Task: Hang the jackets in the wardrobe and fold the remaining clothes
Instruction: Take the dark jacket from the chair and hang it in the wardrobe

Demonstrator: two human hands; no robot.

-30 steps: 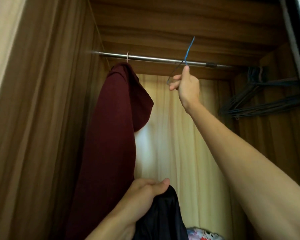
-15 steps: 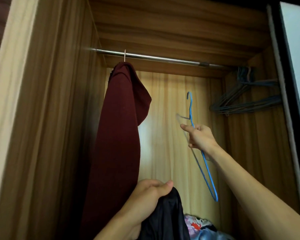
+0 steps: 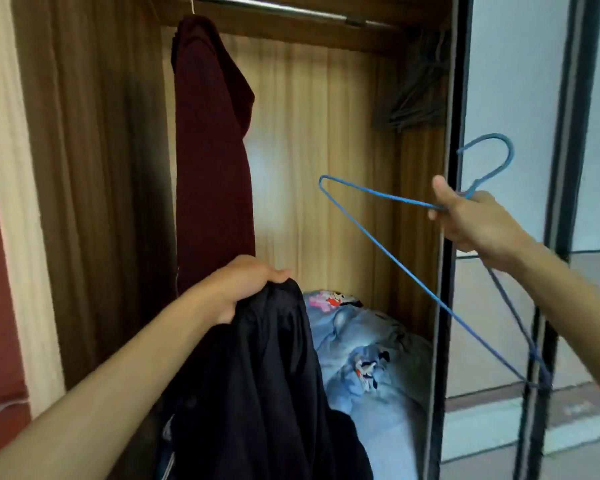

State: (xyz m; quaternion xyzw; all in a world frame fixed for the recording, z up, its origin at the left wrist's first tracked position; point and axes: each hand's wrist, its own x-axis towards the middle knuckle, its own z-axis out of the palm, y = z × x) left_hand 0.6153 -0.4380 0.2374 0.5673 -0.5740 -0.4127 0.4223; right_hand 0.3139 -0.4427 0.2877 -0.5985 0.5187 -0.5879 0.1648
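Left hand (image 3: 243,285) grips a black jacket (image 3: 257,393) bunched before the open wardrobe (image 3: 94,168); right hand (image 3: 471,220) pinches a blue wire hanger (image 3: 388,251) at its neck. Threading a limp, bunched jacket one-handed risks a sleeve slipping off the thin wire
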